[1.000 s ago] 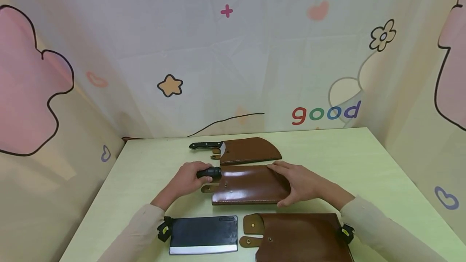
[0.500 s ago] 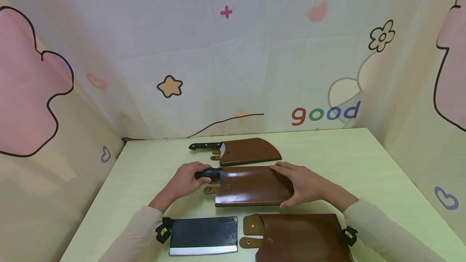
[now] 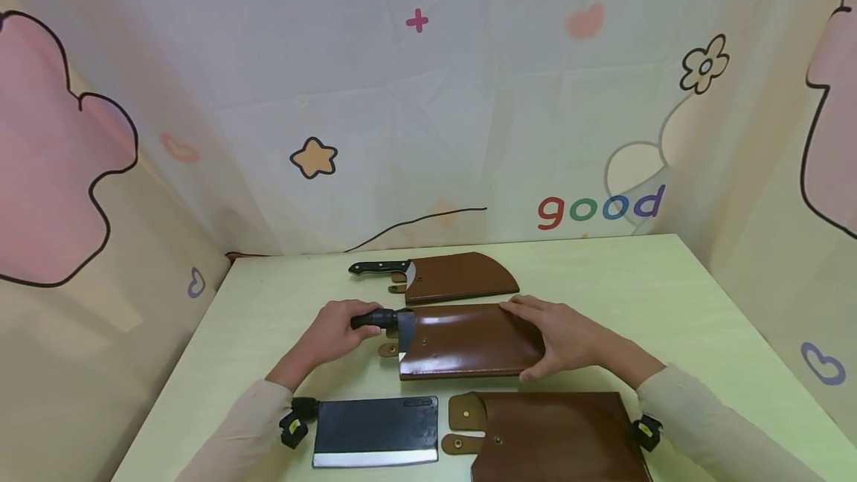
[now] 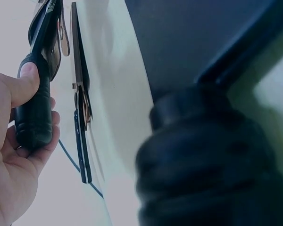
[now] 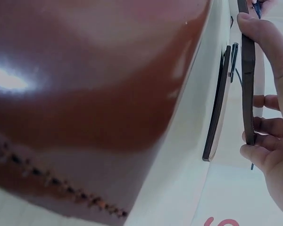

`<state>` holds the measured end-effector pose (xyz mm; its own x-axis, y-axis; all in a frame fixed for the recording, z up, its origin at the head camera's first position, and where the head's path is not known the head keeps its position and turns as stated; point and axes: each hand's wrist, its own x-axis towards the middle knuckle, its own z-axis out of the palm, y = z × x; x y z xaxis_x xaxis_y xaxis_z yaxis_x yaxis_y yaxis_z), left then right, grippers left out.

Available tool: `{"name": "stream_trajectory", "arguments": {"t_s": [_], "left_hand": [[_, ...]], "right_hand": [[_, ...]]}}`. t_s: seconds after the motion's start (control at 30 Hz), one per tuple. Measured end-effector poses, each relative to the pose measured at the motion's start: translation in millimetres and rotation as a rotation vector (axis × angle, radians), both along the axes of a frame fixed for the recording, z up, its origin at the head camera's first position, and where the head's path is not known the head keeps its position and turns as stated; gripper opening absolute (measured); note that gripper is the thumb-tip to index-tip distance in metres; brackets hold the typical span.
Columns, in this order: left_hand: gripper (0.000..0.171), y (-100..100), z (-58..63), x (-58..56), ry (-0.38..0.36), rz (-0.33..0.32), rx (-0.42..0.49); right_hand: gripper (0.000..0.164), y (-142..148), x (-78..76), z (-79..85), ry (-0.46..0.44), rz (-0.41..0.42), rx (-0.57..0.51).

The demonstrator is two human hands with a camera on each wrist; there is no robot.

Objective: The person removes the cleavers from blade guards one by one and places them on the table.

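Observation:
In the head view my left hand (image 3: 335, 329) grips the black handle of a cleaver (image 3: 407, 331). Part of its dark blade shows at the mouth of a glossy brown leather sheath (image 3: 469, 344); the rest is hidden inside. My right hand (image 3: 565, 333) holds the sheath by its right end, thumb on the near edge and fingers on the far edge. The left wrist view shows my thumb along the black handle (image 4: 34, 110) with fingers curled under it. From the right wrist, the sheath (image 5: 248, 84) appears edge-on between thumb and fingers.
Behind the sheath, a black-handled knife (image 3: 378, 268) sits in another brown sheath (image 3: 462, 277). Nearer me lie a dark cleaver (image 3: 375, 430) with a bright edge and a large brown sheath (image 3: 552, 434) with snap straps. A printed curtain (image 3: 375, 95) closes off the table's back.
My left hand has drawn the cleaver's handle leftward, baring a strip of blade at the sheath's mouth. The sheath and my right hand have shifted slightly right.

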<state>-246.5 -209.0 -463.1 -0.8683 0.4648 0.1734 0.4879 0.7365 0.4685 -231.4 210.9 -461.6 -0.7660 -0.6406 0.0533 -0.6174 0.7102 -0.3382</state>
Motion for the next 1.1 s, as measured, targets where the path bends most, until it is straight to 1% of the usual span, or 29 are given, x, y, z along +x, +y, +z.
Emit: {"name": "stream_trajectory", "arguments": {"t_s": [0.2, 0.37, 0.53, 0.87, 1.1], "left_hand": [[0.039, -5.4, 2.2, 1.1, -0.026, 0.024, -0.005], [0.039, -8.0, 1.8, 1.1, -0.032, 0.013, -0.009], [0.039, -11.7, 0.5, 1.1, -0.030, 0.008, -0.012], [0.039, -24.4, 3.4, -0.5, -0.034, 0.036, -0.003], [0.040, -33.8, 1.2, -0.2, -0.038, 0.049, -0.004]], "right_hand": [[0.113, 4.0, 1.0, -0.6, -0.012, -0.024, 0.006], [0.113, 6.0, 1.4, -1.8, -0.025, -0.024, -0.005], [0.115, 8.4, 2.1, -3.4, -0.026, -0.026, 0.005], [0.114, 17.3, 0.2, -1.1, 0.015, -0.017, -0.001], [0.113, 23.4, -0.5, 0.7, 0.026, -0.015, -0.002]]}}
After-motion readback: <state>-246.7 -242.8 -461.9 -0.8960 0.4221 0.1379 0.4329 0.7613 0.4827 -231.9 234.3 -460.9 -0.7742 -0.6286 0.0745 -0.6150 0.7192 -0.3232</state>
